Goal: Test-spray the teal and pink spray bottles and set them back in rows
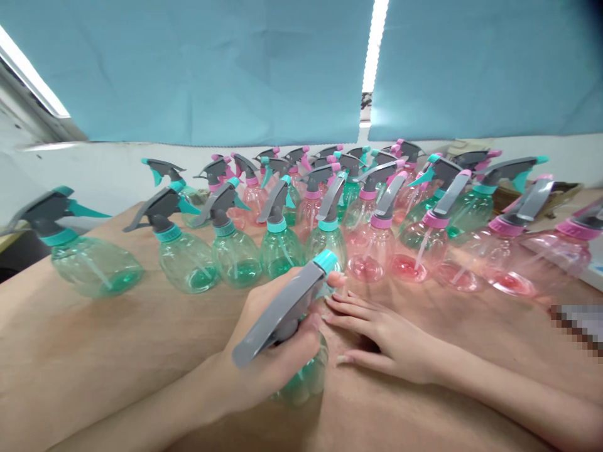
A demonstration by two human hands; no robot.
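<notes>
My left hand [277, 339] is closed round the neck and trigger of a green spray bottle [306, 376] with a grey head and a turquoise nozzle. Part of that bottle is hidden behind the fingers. To its right, my right hand [377, 333] lies flat on the wooden table [400, 414], fingers stretched toward the bottle. Just beyond the hands stand a green spray bottle [326, 242] with a turquoise collar and a pink spray bottle [370, 254] with a pink collar.
Several more spray bottles, such as a green one [94, 263] at left and a pink one [459, 267] at right, stand in rows across the table. A blue sheet [226, 69] hangs behind. At the right edge lies a blurred-out flat object [581, 323].
</notes>
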